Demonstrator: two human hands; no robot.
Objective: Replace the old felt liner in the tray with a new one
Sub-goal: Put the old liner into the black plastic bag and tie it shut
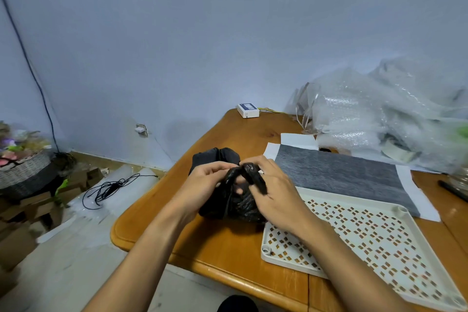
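Forearms angled inward, left hand (210,180) and right hand (273,190) meeting over wooden table (228,248), fingers (220,167) curled and pinching twisted neck of black plastic bag (240,206). Just right, white lattice tray (268,256), unlined. Just beyond its far rim, grey felt sheet (342,175) lying flat on white paper (298,140).

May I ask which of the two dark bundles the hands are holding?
The glossy black plastic bag, nearer the person: left hand and right hand pinch its twisted top. The matte dark bundle lies behind, unheld.
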